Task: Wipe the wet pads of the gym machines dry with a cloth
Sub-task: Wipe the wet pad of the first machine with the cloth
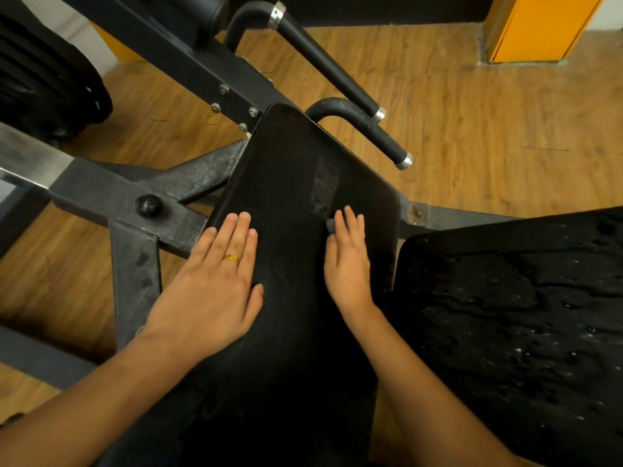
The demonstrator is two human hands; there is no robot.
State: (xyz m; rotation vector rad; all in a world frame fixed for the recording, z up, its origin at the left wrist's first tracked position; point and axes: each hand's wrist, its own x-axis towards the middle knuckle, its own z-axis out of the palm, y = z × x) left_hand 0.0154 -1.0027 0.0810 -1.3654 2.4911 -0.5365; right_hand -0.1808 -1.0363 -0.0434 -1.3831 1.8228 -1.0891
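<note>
Both forearms enter from the bottom edge, bare, angled up toward frame centre.

Left hand point(215, 284): palm down, flat on the left side of the long black pad point(290, 156) at centre frame. Fingers straight and close together, tips near the pad's left edge, thumb lying along the surface. Gold ring point(231, 257) on one finger. Holds nothing.

Right hand point(347, 261): just right of centre on the same pad, turned partly on edge, wrist straight. Fingers extended and close together, pointing up-frame; thumb hidden. A small dark grey scrap point(330, 226) shows at the index-finger side. Cannot tell whether it is the cloth, or whether it is pinched or merely pressed.

Long pad: matte, with a pale scuffed patch point(325, 183) just above the right fingertips.

Second pad point(505, 315), right of frame: black, covered in droplets and pooled water. Neither hand touches it.

Behind the pads: dark steel frame point(135, 274) at left with a round black knob point(148, 205). Two black grip handles, the lower handle point(387, 139) just beyond the long pad's top, the upper handle point(323, 59) further up-frame.

Upper left: stacked black weight plates point(43, 79). Wood-pattern floor point(472, 112) throughout. Upper right: orange panel point(539, 25).
</note>
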